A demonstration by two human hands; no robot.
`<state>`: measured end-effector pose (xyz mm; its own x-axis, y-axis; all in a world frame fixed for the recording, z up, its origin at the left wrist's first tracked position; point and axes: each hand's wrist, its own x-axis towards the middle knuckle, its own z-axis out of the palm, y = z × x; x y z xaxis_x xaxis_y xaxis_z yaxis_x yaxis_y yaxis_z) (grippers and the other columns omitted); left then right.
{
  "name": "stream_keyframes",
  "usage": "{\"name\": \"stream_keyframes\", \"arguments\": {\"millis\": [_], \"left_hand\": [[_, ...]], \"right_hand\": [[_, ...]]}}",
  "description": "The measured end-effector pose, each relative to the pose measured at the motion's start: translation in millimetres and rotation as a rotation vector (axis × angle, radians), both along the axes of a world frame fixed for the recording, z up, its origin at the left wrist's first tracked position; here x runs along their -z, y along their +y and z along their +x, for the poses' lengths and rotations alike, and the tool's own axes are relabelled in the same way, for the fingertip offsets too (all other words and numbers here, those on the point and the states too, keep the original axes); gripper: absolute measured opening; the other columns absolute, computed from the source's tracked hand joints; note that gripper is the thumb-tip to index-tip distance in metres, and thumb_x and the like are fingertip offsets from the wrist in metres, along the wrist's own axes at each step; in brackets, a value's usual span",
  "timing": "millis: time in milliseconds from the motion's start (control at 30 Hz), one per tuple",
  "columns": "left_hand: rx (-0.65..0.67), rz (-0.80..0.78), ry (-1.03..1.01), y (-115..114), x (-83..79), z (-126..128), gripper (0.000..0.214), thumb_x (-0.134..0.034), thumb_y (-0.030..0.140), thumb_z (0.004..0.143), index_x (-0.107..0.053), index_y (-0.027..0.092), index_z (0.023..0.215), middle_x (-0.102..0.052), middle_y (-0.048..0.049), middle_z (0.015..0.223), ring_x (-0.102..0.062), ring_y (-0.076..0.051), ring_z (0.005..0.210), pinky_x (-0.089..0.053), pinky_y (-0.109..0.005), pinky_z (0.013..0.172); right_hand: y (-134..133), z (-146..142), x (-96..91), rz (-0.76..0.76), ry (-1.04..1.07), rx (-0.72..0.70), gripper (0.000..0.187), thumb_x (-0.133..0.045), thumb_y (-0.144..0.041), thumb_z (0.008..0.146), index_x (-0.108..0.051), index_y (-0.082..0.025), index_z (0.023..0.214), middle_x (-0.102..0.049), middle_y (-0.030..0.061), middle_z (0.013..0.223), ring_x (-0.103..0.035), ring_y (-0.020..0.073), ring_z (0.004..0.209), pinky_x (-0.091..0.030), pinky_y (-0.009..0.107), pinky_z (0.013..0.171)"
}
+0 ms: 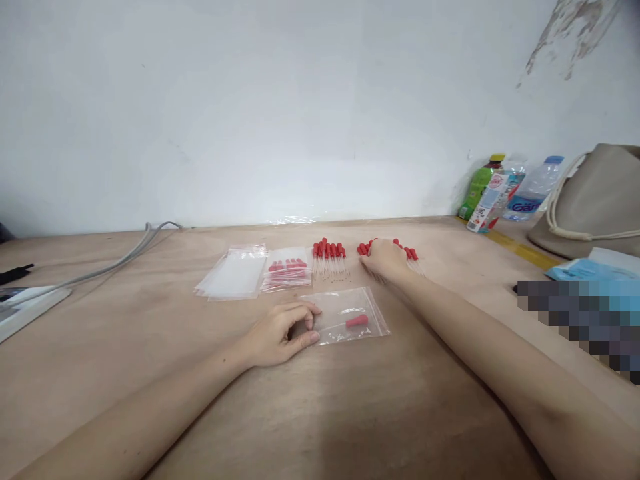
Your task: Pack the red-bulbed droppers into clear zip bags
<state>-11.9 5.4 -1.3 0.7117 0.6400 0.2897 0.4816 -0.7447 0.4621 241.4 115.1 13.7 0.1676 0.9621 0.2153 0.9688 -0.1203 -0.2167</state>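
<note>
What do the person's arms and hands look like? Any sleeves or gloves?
The left hand and right hand have no gloves. The left forearm and right forearm show no sleeves or watch. A tiny spot marks the left one.

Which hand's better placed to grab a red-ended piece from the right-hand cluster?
Likely the right hand: it's over that cluster. The left hand is farther off, nearer the person, its fingertips at the left edge of the clear bag.

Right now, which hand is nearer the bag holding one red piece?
Left: the left hand touches the bag at its left end; the right hand is beyond it, at the right red cluster.
</note>
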Motion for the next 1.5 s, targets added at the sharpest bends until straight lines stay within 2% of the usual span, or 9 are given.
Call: {"name": "stream_keyframes", "arguments": {"millis": [233, 433, 533, 633, 767, 1033, 1233, 1367, 1500], "left_hand": [[0.105, 0.052, 0.034, 3.1, -0.4, 1.6, 0.029, -0.047, 0.027, 0.088, -0.054, 0.021, 0.116, -0.052, -0.0074, 0.118, -0.048, -0.019, 0.109, -0.038, -0.035, 0.094], [0.090, 0.065, 0.102, 4.2, 1.3, 0.6, 0.030, -0.045, 0.027, 0.090, -0.055, 0.026, 0.118, -0.048, -0.0065, 0.122, -0.044, -0.021, 0.113, -0.037, -0.039, 0.096], [0.080, 0.077, 0.118, 4.1, 1.3, 1.0, 0.030, -0.044, 0.027, 0.090, -0.055, 0.027, 0.118, -0.047, -0.0063, 0.123, -0.042, -0.021, 0.114, -0.036, -0.039, 0.097], [0.079, 0.084, 0.128, 3.4, 0.3, 1.7, 0.030, -0.043, 0.026, 0.091, -0.055, 0.027, 0.119, -0.047, -0.0060, 0.123, -0.042, -0.021, 0.114, -0.036, -0.040, 0.097], [0.079, 0.084, 0.118, 2.5, -0.6, 2.2, 0.030, -0.042, 0.027, 0.091, -0.055, 0.027, 0.118, -0.048, -0.0059, 0.123, -0.043, -0.022, 0.113, -0.037, -0.040, 0.095], [0.066, 0.085, 0.138, 2.1, -0.7, 1.3, 0.032, -0.041, 0.027, 0.091, -0.052, 0.027, 0.121, -0.046, -0.0065, 0.125, -0.042, -0.022, 0.115, -0.035, -0.040, 0.098], [0.039, 0.074, 0.137, 1.0, -1.6, 1.7, 0.036, -0.043, 0.029, 0.090, -0.047, 0.026, 0.126, -0.046, -0.0070, 0.126, -0.042, -0.022, 0.117, -0.033, -0.041, 0.100], [0.031, 0.078, 0.145, 0.6, -2.6, 2.1, 0.037, -0.043, 0.030, 0.090, -0.045, 0.025, 0.127, -0.046, -0.0068, 0.127, -0.041, -0.021, 0.118, -0.033, -0.041, 0.100], [0.023, 0.083, 0.172, 0.4, -3.9, 1.9, 0.040, -0.042, 0.031, 0.091, -0.041, 0.025, 0.130, -0.043, -0.0065, 0.131, -0.039, -0.022, 0.121, -0.032, -0.042, 0.101]], "right_hand": [[6.9, -1.8, -2.5, -0.009, 0.078, 0.070, 0.022, -0.053, -0.026, 0.070, -0.064, -0.014, 0.085, -0.065, 0.0156, 0.091, -0.061, 0.0267, 0.085, -0.043, 0.031, 0.063], [-15.5, 22.2, -10.4, 0.113, 0.340, -0.147, 0.025, -0.050, -0.037, 0.073, -0.057, -0.017, 0.059, -0.060, 0.0045, 0.060, -0.057, 0.0172, 0.062, -0.038, 0.025, 0.053], [-37.3, 32.8, -1.8, 0.211, 0.652, -0.220, 0.026, -0.057, -0.042, 0.068, -0.054, -0.017, 0.072, -0.056, -0.0001, 0.060, -0.053, 0.0126, 0.055, -0.038, 0.023, 0.049], [-59.9, 35.2, 14.7, 0.270, 1.018, -0.273, 0.045, -0.062, -0.042, 0.066, -0.041, -0.019, 0.099, -0.050, -0.0066, 0.061, -0.048, 0.0087, 0.043, -0.037, 0.021, 0.040], [-77.5, 30.4, 32.7, 0.273, 1.257, -0.236, 0.066, -0.064, -0.037, 0.065, -0.024, -0.023, 0.115, -0.048, -0.0100, 0.061, -0.050, 0.0085, 0.041, -0.041, 0.020, 0.038], [-85.1, 22.2, 36.3, 0.103, 1.452, -0.261, 0.038, -0.056, -0.034, 0.073, -0.032, -0.024, 0.101, -0.054, -0.0057, 0.065, -0.062, 0.0123, 0.059, -0.054, 0.027, 0.058], [-98.7, 19.5, 35.0, -0.008, 1.474, -0.340, 0.039, -0.058, -0.038, 0.073, -0.035, -0.023, 0.100, -0.057, -0.0046, 0.063, -0.059, 0.0111, 0.055, -0.050, 0.024, 0.053], [-97.9, 22.1, 36.1, 0.002, 1.527, -0.303, 0.035, -0.059, -0.038, 0.072, -0.039, -0.023, 0.097, -0.058, -0.0033, 0.067, -0.062, 0.0120, 0.062, -0.051, 0.028, 0.062], [-91.7, 32.7, 37.9, -0.076, 1.318, -0.393, 0.031, -0.061, -0.040, 0.070, -0.052, -0.018, 0.091, -0.062, 0.0014, 0.078, -0.058, 0.0103, 0.066, -0.049, 0.027, 0.067]]}}
